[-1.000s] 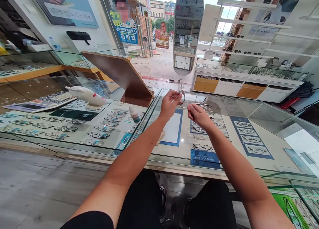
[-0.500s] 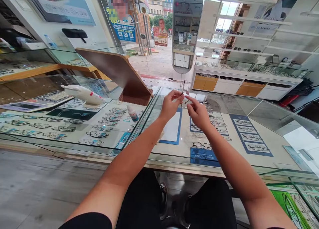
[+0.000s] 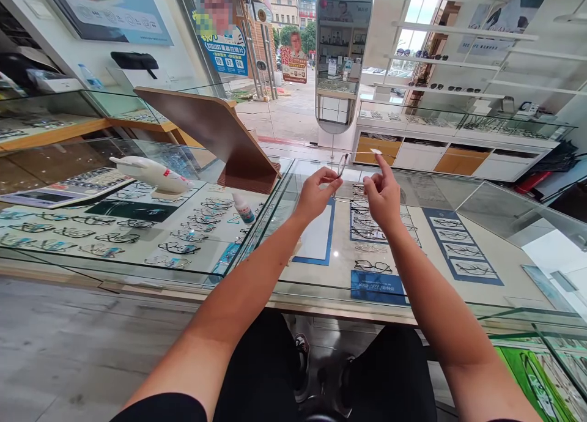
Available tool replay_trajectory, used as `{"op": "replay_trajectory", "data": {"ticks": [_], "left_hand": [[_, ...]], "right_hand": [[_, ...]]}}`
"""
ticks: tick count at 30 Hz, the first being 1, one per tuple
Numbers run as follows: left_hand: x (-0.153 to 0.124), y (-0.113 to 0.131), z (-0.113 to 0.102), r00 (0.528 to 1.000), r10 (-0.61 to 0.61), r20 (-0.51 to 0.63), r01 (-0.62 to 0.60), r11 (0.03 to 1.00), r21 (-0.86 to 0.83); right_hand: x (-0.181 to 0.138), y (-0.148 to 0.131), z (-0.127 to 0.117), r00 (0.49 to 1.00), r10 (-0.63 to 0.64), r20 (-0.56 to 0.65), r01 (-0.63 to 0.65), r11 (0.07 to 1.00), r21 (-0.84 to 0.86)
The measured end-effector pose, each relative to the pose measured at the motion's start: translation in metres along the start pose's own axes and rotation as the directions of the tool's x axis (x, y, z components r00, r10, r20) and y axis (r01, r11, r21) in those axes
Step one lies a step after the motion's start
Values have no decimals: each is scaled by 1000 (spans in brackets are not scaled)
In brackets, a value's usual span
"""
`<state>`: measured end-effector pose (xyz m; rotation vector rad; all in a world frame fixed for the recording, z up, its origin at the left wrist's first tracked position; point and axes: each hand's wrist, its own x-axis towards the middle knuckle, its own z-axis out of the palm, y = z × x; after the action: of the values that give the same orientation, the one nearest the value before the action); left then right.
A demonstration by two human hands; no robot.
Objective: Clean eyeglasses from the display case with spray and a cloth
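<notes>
My left hand [image 3: 315, 196] is raised above the glass counter [image 3: 463, 299] and pinches a thin-framed pair of glasses [image 3: 342, 164] between thumb and forefinger. The frame stands upright from the fingertips. My right hand [image 3: 384, 194] is just to its right, apart from the glasses. Its forefinger points up with a small white piece [image 3: 376, 151] at its tip, and the other fingers are curled. Several more glasses [image 3: 372, 266] lie in rows under the glass below both hands.
A white mat with a blue border [image 3: 318, 238] lies under the glass beneath my left hand. A small dropper bottle [image 3: 244, 208], a tilted wooden stand [image 3: 215, 137] and a white dolphin-shaped object [image 3: 151, 172] sit to the left. An oval mirror [image 3: 343, 55] stands behind.
My right hand has come off the glasses and risen to the right with the small white piece at its fingertip. My left hand keeps hold of the frame, which has turned slightly.
</notes>
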<state>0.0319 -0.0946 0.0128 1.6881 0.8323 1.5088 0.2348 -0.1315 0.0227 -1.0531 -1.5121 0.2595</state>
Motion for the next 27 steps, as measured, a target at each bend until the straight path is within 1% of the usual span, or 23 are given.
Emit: {"op": "replay_trajectory", "data": {"ticks": [3,6,9,13,17,21,23,25,27], "left_hand": [[0,1,0,1000,1,7,-1,1000,-3],[0,5,0,1000,2,-1,-2,1000,-27],[0,8,2,1000,1,-14,-2,996,-89],[-1,10,4,1000,-7,15,9,984,-178],[-4,10,6,997,-8,73,23,979,-204],[-7,14,6,993,-13,119,38,979,-203],[-8,18,7,993,-12,120,33,983,-181],[-10,22,9,995,-8,97,21,991,-132],[-13,29,11,999,-2,43,5,998,-67]], "right_hand": [[0,-1,-2,1000,-18,-9,18,1000,-8],[-1,-3,-2,999,-34,18,34,999,-28],[-4,-6,1,995,-32,90,37,998,-57],[-9,-8,10,972,-74,224,95,992,-84],[-14,-11,17,956,-113,272,133,990,-54],[-16,-12,19,949,-146,278,160,987,-27],[-15,-13,17,950,-144,277,161,986,-39],[-14,-12,16,953,-140,269,162,985,-58],[-12,-11,13,957,-133,260,155,986,-68]]}}
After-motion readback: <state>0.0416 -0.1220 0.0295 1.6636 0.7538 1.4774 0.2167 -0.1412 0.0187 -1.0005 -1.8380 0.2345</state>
